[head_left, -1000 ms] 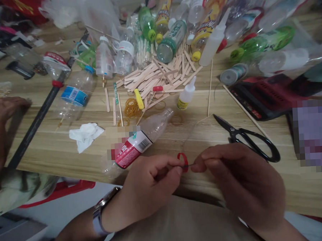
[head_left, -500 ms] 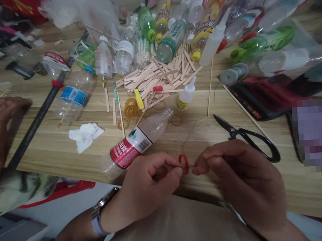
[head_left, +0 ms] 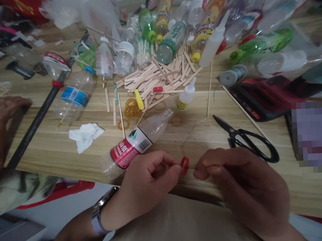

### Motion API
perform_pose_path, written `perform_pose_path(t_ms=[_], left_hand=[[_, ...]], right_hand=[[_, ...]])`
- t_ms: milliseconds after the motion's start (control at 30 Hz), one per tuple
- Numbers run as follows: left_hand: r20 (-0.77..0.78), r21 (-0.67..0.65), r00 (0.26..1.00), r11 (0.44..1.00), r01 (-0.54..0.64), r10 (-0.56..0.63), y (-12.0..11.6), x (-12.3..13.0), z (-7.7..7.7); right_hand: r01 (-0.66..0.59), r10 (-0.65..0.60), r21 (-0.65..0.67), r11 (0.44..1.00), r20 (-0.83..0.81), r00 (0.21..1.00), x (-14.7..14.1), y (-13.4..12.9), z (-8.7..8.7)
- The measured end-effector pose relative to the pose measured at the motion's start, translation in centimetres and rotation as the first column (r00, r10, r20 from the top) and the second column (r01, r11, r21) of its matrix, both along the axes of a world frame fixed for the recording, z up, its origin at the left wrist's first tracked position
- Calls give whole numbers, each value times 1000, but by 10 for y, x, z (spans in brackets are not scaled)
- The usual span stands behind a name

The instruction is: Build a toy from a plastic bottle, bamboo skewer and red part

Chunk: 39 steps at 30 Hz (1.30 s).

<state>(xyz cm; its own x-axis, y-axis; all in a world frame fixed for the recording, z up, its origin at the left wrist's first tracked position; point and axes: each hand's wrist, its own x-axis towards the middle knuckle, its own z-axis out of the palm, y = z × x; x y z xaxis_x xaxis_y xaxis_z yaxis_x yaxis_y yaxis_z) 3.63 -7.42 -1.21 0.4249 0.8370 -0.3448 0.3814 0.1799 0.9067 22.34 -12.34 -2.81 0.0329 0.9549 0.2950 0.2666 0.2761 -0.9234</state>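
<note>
A small red plastic ring [head_left: 184, 166], like the band from a bottle cap, stands upright at the fingertips of my left hand [head_left: 153, 180], whose thumb and forefinger are pinched on it. My right hand [head_left: 242, 181] is pinched just right of the ring, on a thin dark strand that runs to the ring; the strand is too fine to follow clearly. Close by the left hand lies an empty clear bottle [head_left: 158, 126] with a red and white label. Black-handled scissors [head_left: 233, 133] lie beyond the right hand, partly hidden by it.
Wooden sticks [head_left: 150, 76] lie heaped mid-table, with rubber bands [head_left: 132, 108] and a small glue bottle [head_left: 186, 95] nearby. Many plastic bottles crowd the back. A crumpled tissue [head_left: 86, 136] and a dark bar [head_left: 37, 123] are left. Another person's hand [head_left: 6, 110] rests at far left.
My right hand has shifted slightly right and down, a little farther from my left. The red ring has tilted and moved slightly right. The bottles and scissors stay put.
</note>
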Motion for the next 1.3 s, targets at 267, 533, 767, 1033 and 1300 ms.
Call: perform_pose_path(t_ms=[267,533,767,1033,1300], left_hand=[[202,-386,979,916,107,-29,8,-7,-5],[251,-436,965,899,41,78,10,-4,-6],[84,-101,996,995,-17,26,3,0,-2],[-135,143,987,984,105,-85,-3,1,-3],[-316,413,928,853,320,-195,-1,-2,-4]], right_hand=[[-219,119,257,941,356,927,6,12,4],[-289,44,389,874,531,846,6,7,-4],[-315,179,316,895,392,902,5,11,8],[-54,25,176,983,164,986,-4,10,-1],[-88,57,106,990,263,963,-3,21,10]])
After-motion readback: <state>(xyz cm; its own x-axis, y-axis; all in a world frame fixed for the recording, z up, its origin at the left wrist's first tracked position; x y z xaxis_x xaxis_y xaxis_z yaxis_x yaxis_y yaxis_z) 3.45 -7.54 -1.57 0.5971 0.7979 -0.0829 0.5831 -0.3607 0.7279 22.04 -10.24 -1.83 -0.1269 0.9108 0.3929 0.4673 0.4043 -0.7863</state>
